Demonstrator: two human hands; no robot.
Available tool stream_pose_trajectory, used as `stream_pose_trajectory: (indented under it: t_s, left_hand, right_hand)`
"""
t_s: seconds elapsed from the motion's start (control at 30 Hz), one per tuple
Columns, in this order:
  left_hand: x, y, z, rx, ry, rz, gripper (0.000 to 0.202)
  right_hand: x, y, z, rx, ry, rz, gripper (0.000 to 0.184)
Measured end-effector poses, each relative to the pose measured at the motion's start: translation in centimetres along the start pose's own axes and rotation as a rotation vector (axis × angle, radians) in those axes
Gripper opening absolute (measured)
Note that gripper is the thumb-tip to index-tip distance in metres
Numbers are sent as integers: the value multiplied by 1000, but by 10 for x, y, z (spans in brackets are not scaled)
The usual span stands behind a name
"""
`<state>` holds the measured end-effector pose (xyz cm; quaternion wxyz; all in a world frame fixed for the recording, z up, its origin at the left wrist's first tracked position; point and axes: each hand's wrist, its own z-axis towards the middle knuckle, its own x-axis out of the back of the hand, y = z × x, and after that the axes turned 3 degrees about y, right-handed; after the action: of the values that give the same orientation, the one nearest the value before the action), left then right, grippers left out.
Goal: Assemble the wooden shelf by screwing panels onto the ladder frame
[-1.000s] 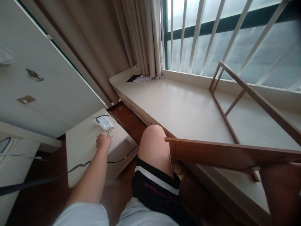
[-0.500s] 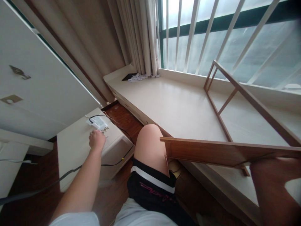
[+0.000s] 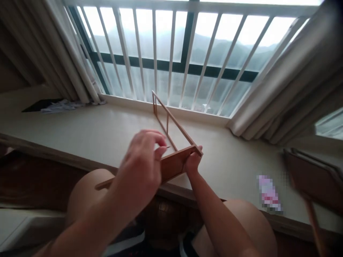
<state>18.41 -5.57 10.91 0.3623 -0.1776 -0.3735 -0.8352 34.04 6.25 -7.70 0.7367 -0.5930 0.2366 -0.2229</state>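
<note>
My left hand (image 3: 143, 157) is raised in front of the wooden frame, thumb and forefinger pinched on a small thin screw (image 3: 168, 146). Only the tip of the screw shows, and it is slightly blurred. My right hand (image 3: 193, 161) is closed around the corner of the brown wooden frame (image 3: 173, 167), where a flat board meets a long rail. The frame leans over the sill edge, its far end with thin crossbars resting on the sill. Its near end lies by my left knee, partly hidden behind my left forearm.
A white window sill (image 3: 118, 132) runs across, below a barred window. On its left lie a black item and a crumpled white cloth (image 3: 60, 106). A blurred pink patch (image 3: 269, 194) and a dark wooden piece (image 3: 316, 182) are at right. A white cabinet (image 3: 29, 228) stands lower left.
My left hand has come from the small white cabinet over to the wooden frame, with a screw in its fingers. The view has turned right, towards the window. My right hand still holds the frame.
</note>
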Motion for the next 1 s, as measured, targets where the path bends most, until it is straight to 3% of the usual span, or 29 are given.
stream_pose_trajectory:
  t_s: [0.07, 0.17, 0.3, 0.5, 0.83, 1.0]
  left_hand:
    - [-49, 7, 19, -36, -75, -51, 8]
    - [-113, -4, 42, -3, -135, -32, 6]
    - [-162, -20, 54, 23, -310, -4, 4]
    - [-176, -22, 49, -59, -422, 42, 7]
    - [-184, -18, 50, -108, -464, 55, 7]
    - [-184, -15, 49, -91, -460, 82, 6]
  right_hand:
    - [1, 2, 1, -60, 8, 50, 48]
    - [1, 7, 4, -99, -44, 121, 49]
    - [2, 10, 7, -74, -52, 166, 52]
    - [4, 10, 7, -89, -86, 207, 56]
    - [13, 3, 11, -65, -124, 264, 50]
    - [18, -2, 11, -28, -95, 321, 36]
